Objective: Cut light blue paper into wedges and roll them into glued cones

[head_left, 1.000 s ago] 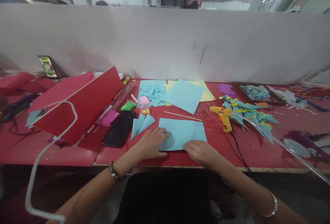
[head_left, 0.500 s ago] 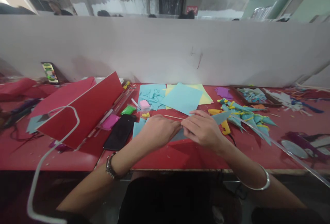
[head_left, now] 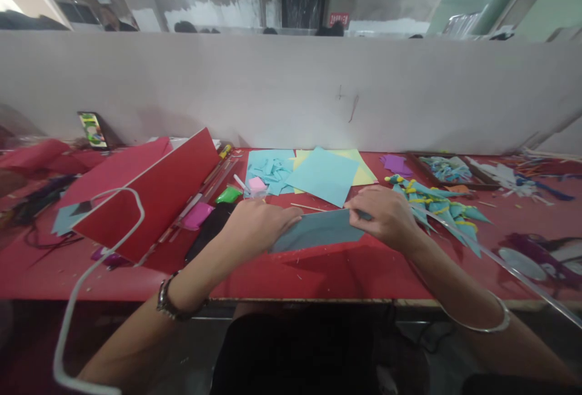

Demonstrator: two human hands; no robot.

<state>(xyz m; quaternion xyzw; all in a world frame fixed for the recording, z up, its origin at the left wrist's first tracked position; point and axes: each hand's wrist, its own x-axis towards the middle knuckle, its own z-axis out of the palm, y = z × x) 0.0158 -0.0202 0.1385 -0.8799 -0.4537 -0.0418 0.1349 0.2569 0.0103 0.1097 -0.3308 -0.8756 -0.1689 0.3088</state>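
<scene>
Between my two hands a sheet of blue paper (head_left: 321,229) is stretched, its near side in shadow and its upper edge running from hand to hand. My left hand (head_left: 259,225) is closed on the left end, and my right hand (head_left: 382,212) pinches the right end, with the fingertips curled over it. Just beyond the sheet lies a thin wooden stick (head_left: 307,206). Behind that, a flat light-blue sheet (head_left: 324,175) overlaps yellow paper (head_left: 365,168). Small cut blue pieces (head_left: 273,171) are heaped on another blue sheet to the left.
To the right are blue paper cones with yellow trim (head_left: 439,207) and a tray of scraps (head_left: 448,169). On the left stand a leaning red board (head_left: 154,201), a white bent tube (head_left: 75,298), a black phone (head_left: 207,231) and green (head_left: 228,194) and pink (head_left: 197,216) packets. A white partition (head_left: 273,92) rises behind.
My hands have moved apart from the middle, left hand leftward and right hand rightward. More of the blue sheet now shows between them, and the yellow glue gun is covered by my right hand.
</scene>
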